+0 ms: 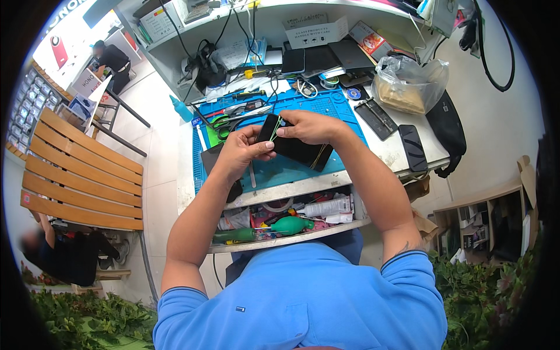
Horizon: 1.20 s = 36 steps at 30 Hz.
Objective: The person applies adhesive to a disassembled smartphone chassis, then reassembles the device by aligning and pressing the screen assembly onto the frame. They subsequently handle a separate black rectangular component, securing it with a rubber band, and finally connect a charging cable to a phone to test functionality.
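Note:
Over the blue work mat point(326, 105), a black flat device point(300, 153), like a tablet or large phone, lies tilted between my hands. My left hand point(242, 150) grips its left end, thumb on top, around a narrow black piece point(267, 128). A light green rubber band point(277, 131) is stretched across that end. My right hand point(309, 127) is closed at the band, its fingertips pinching it near the upper edge. Tan rubber bands point(318, 156) wrap the device's right part. Black-handled scissors point(224, 125) lie just left of my left hand.
Below the mat, an open drawer point(291, 233) holds a green blower bulb point(291, 226) and tubes. At right are a phone point(412, 147), a black tray point(377, 118) and a plastic bag point(411, 84). A blue bottle point(181, 109) stands left. Cables hang behind; two people are farther left.

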Available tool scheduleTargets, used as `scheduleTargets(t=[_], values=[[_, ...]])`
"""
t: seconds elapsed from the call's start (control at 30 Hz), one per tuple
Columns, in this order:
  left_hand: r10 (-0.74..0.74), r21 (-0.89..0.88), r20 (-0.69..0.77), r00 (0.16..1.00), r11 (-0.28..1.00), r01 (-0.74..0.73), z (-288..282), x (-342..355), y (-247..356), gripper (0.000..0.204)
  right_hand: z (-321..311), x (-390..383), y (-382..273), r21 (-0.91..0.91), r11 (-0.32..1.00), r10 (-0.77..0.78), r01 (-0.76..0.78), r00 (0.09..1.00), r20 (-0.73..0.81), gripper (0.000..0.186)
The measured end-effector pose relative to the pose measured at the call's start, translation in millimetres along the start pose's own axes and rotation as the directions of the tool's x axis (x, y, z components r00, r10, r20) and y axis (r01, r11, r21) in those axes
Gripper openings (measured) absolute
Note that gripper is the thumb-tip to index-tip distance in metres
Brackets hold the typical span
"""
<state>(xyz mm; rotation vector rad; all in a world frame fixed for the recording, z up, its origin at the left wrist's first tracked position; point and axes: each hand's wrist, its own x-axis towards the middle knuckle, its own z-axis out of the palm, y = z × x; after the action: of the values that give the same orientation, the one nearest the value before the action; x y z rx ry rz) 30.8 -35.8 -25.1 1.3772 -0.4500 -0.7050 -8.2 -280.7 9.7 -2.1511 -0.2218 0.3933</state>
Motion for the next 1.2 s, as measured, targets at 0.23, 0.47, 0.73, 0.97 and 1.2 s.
scheduleTargets(t=[0.23, 0.47, 0.73, 0.97, 1.2], values=[[0.007, -0.014, 0.006, 1.0, 1.0, -0.007, -3.6, 0.7, -2.1, 0.053, -3.7, 2.7, 16.9, 0.121, 0.99, -0.078, 0.069, 0.995, 0.07, 0.034], [-0.011, 0.037, 0.046, 0.999, 0.999, 0.009, -4.4, -3.7, 9.6, 0.053, -4.1, -0.6, 29.4, 0.495, 0.868, -0.092, 0.044, 0.993, 0.073, 0.043], [0.044, 0.071, 0.039, 0.998, 0.996, -0.047, -3.5, -7.2, 13.9, 0.061, -3.9, -4.0, 16.2, 0.517, 0.856, 0.014, -0.014, 1.0, 0.002, 0.038], [0.055, 0.062, 0.014, 0.998, 0.997, -0.056, -3.0, -5.5, 11.1, 0.062, 0.0, -3.4, 18.5, 0.532, 0.846, -0.008, 0.037, 0.998, -0.057, 0.034], [0.089, 0.032, -0.038, 0.995, 0.996, -0.088, -2.0, -5.0, 9.1, 0.06, 4.3, -3.1, 19.3, 0.582, 0.809, -0.043, 0.084, 0.996, -0.084, 0.03]])
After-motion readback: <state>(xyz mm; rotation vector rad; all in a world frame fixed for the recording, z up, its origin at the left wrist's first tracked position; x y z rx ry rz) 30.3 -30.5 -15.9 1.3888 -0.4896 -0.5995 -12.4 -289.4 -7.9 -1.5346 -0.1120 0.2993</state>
